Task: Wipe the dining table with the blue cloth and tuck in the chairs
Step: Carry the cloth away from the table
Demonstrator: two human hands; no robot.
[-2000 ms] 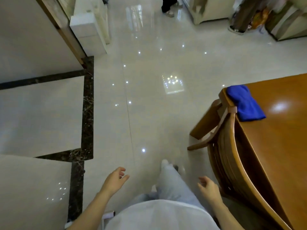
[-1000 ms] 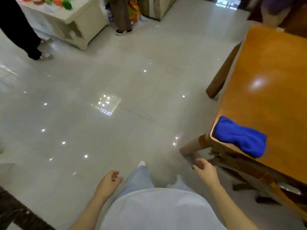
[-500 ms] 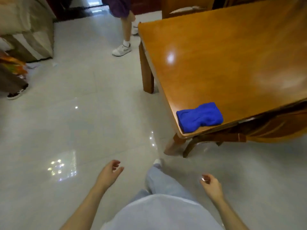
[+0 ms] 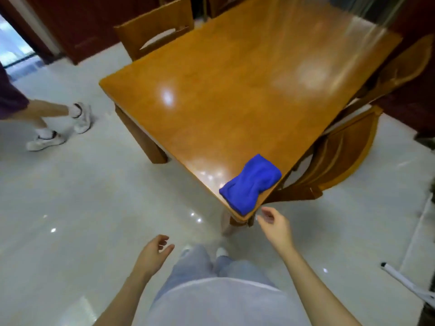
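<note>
Blue cloth [image 4: 250, 184] sits bunched on the near corner of the wooden desk [image 4: 235, 90], one end right at the edge, nobody touching it. Right grip [image 4: 274, 223], a bare hand, is out in the air just below and beside that corner, near the cloth but apart from it; fingers loose and slightly curled, holding nothing. Left grip [image 4: 153, 254] hangs lower, approx. over the floor [image 4: 94, 196] in front of the person's legs, fingers relaxed w/ a soft curl, also holding nothing.

Near chair [image 4: 346, 156] stands on the desk's right side, curved back just beside the edge, pale seat showing btwn back and desk. Second chair [image 4: 400, 64] further along the same side, blurred. Far chair [image 4: 153, 34] at the far-left end, back close against the desk edge. Desk top glossy w/ light reflections.

To the left, another person's legs and white sneakers [image 4: 44, 140] on the shiny tiles, well apart from the desk.
</note>
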